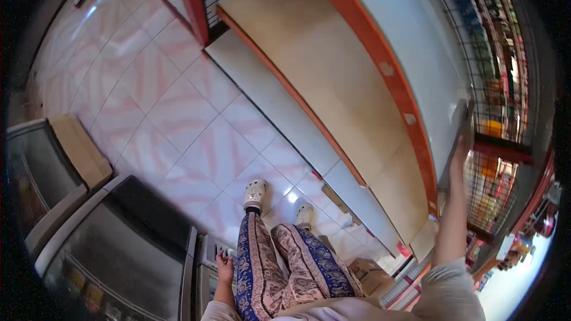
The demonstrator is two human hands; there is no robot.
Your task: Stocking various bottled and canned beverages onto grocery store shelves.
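My right hand (458, 156) reaches up along the right side of a shelving unit. It is at a flat, grey-brown thing (467, 120) beside the pale top shelf (401, 31); blur hides how the fingers meet it. Below are a tan shelf board (312, 53) with an orange-red front edge (383, 62) and a lower pale shelf (267, 76). My left hand (225, 266) hangs low by my left leg, its fingers loosely bent and apart, with nothing seen in it.
Glass-topped chest freezers (129, 249) stand on the left, one beside a cardboard box (80, 149). White tiles (178, 120) cover the floor. Near my right leg sits another cardboard box (370, 274). Behind the shelves, a wire mesh panel (490, 98) stands before colourful goods.
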